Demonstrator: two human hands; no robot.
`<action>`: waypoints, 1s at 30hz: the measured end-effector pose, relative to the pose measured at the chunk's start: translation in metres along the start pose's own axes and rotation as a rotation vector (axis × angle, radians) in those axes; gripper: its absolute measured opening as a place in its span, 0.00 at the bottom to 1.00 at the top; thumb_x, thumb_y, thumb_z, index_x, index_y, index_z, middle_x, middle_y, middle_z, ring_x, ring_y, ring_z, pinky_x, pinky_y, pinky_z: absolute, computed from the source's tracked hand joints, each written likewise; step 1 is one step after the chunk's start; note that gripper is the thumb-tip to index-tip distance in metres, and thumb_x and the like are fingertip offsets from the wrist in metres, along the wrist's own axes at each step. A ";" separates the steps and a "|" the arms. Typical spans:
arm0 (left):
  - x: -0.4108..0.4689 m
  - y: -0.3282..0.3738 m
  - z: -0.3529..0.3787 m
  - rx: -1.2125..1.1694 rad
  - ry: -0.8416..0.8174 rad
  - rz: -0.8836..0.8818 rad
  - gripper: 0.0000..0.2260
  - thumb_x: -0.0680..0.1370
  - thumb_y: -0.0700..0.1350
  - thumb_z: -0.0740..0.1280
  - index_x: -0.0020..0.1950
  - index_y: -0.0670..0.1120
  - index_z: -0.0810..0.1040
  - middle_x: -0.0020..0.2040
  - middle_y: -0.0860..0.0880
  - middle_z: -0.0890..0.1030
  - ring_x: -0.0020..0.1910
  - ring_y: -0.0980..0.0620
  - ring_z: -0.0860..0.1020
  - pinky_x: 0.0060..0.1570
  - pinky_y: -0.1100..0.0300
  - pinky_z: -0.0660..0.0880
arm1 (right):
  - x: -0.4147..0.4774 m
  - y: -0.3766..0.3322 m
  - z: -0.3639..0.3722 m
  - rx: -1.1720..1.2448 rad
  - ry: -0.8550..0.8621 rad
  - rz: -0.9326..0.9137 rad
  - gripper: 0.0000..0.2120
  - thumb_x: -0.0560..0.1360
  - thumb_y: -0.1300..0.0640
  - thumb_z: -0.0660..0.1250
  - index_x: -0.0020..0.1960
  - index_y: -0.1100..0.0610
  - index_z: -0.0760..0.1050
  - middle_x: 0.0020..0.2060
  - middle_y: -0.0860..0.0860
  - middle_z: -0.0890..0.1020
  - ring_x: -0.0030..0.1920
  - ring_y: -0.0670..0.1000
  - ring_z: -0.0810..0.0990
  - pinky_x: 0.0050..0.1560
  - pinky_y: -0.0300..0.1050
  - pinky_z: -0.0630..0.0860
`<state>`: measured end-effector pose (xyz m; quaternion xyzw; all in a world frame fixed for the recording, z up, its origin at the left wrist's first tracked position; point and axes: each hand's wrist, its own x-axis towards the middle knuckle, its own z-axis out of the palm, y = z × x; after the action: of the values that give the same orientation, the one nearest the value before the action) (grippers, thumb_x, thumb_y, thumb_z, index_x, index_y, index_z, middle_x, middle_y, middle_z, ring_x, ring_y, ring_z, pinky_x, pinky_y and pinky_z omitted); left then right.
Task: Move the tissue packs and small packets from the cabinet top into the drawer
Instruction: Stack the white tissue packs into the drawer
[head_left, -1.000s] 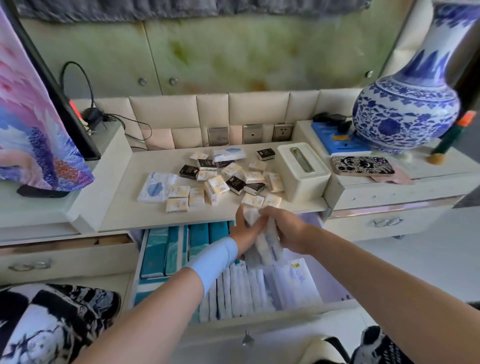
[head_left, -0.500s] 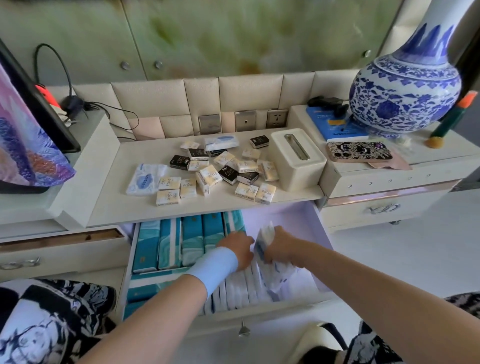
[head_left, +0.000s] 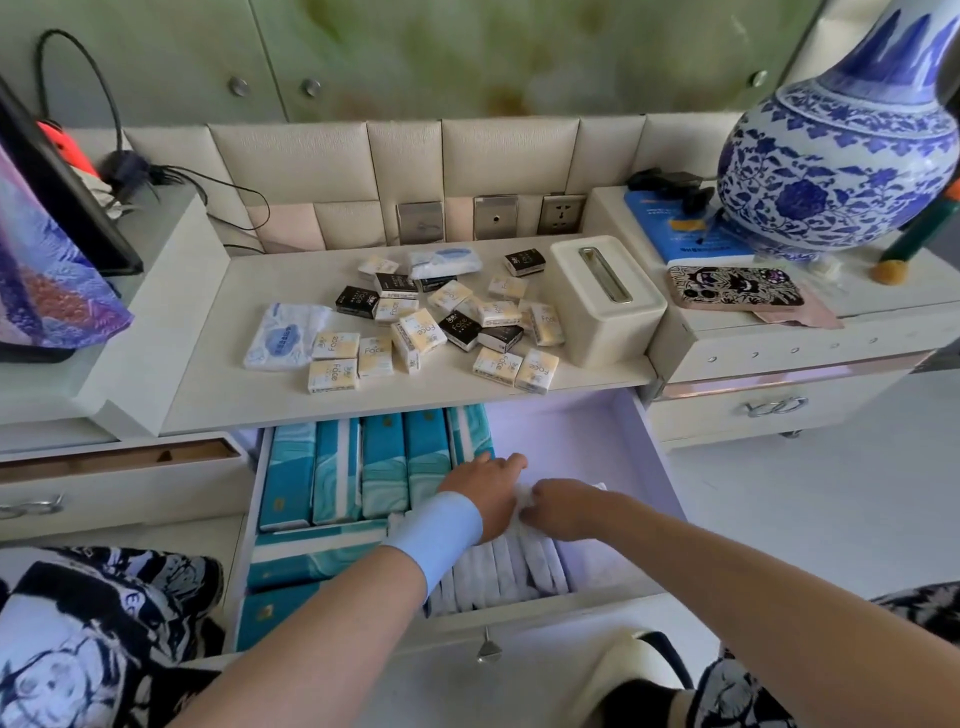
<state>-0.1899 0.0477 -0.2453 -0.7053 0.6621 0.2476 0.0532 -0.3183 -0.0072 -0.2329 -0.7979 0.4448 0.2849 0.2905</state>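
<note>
Pinching an edgewise tissue pack (head_left: 523, 496) pointing rearward, right hand (head_left: 566, 512) sits beside the flat left hand (head_left: 485, 493).

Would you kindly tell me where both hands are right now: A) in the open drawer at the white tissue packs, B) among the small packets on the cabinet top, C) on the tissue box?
A: the left hand and the right hand both reach down into the open drawer, meeting at the row of white tissue packs.

free: drawer (head_left: 644, 467) back-right floor | blocked: teal packs (head_left: 384, 467) at left, white packs (head_left: 519, 566) at front
</note>
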 end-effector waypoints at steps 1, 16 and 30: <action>0.000 0.002 0.001 -0.004 0.018 0.005 0.22 0.79 0.42 0.57 0.74 0.51 0.61 0.66 0.44 0.71 0.64 0.42 0.69 0.60 0.50 0.68 | 0.002 0.003 0.000 -0.010 -0.025 -0.016 0.17 0.83 0.51 0.55 0.62 0.61 0.75 0.58 0.60 0.81 0.52 0.58 0.80 0.51 0.48 0.74; 0.015 0.008 0.016 0.078 -0.004 0.122 0.23 0.79 0.59 0.61 0.73 0.52 0.67 0.69 0.49 0.74 0.69 0.46 0.67 0.69 0.55 0.56 | 0.033 0.032 0.028 -0.435 0.140 -0.056 0.30 0.76 0.42 0.61 0.75 0.49 0.61 0.67 0.54 0.72 0.68 0.58 0.70 0.69 0.62 0.61; 0.022 0.005 0.015 0.020 -0.111 0.148 0.28 0.81 0.57 0.60 0.78 0.49 0.58 0.74 0.45 0.67 0.76 0.41 0.58 0.77 0.51 0.48 | 0.029 0.054 0.005 -0.382 0.225 -0.027 0.21 0.79 0.49 0.59 0.72 0.47 0.70 0.67 0.55 0.72 0.68 0.58 0.67 0.68 0.55 0.64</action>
<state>-0.1993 0.0331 -0.2667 -0.6392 0.7108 0.2830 0.0785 -0.3534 -0.0430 -0.2680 -0.8710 0.4017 0.2693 0.0867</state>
